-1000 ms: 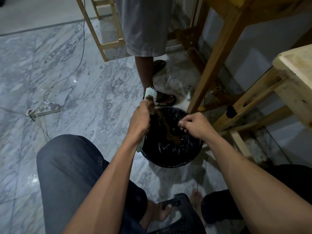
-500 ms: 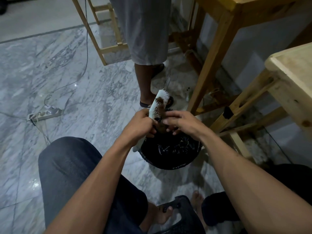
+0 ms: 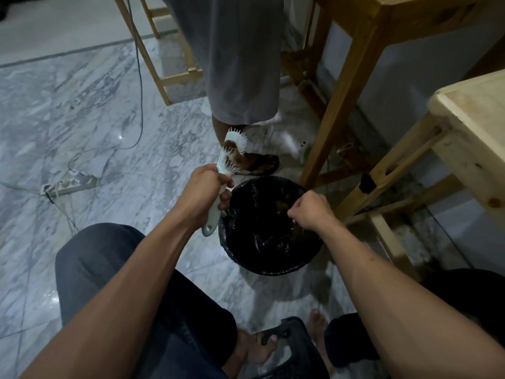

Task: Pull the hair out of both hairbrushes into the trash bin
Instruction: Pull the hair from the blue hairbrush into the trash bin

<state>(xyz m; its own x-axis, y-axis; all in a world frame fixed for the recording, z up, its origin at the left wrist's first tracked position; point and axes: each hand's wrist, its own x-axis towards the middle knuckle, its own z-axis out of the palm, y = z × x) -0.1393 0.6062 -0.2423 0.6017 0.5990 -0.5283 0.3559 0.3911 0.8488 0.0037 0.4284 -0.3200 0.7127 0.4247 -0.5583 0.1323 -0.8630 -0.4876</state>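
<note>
My left hand (image 3: 205,191) grips a pale green hairbrush (image 3: 228,162) by its handle, bristles up, just left of the bin's far rim. Brown hair (image 3: 232,144) is still tangled among the bristles. A round trash bin (image 3: 237,258) lined with a black bag stands on the floor between my knees. My right hand (image 3: 310,212) hovers over the bin's right side with the fingers pinched together; a dark strand seems to hang from them, but it is hard to tell against the black bag. A brown clump of hair (image 3: 281,205) lies inside the bin. A second brush is not visible.
A person in grey shorts (image 3: 240,56) and a sandal (image 3: 259,162) stands just beyond the bin. Wooden table legs (image 3: 338,113) rise to the right, a wooden frame (image 3: 175,77) at the back. A power strip (image 3: 69,184) with cables lies on the marble floor at left. A dark stool (image 3: 295,351) sits below me.
My right hand left the brush head and moved right and down over the bin. The left hand lifted the brush slightly up and to the left.
</note>
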